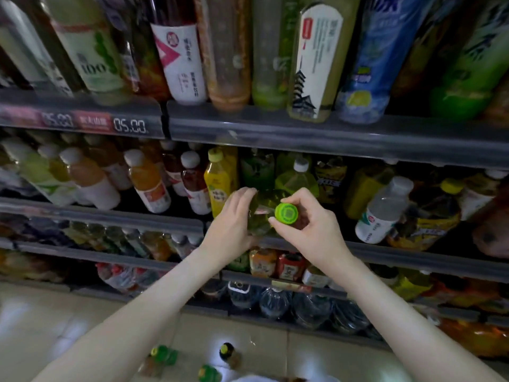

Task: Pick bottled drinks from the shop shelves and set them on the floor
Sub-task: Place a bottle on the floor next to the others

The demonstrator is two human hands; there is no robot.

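Observation:
A green-tea bottle with a bright green cap is tipped out toward me from the middle shelf. My left hand wraps around its body from the left. My right hand pinches the cap and neck from the right. Three bottles with green or yellow caps stand on the tiled floor below, between my forearms.
Shelves packed with drink bottles fill the view: tall bottles on the top shelf, a yellow bottle just left of my hands, a clear water bottle to the right, dark water bottles on the lowest shelf.

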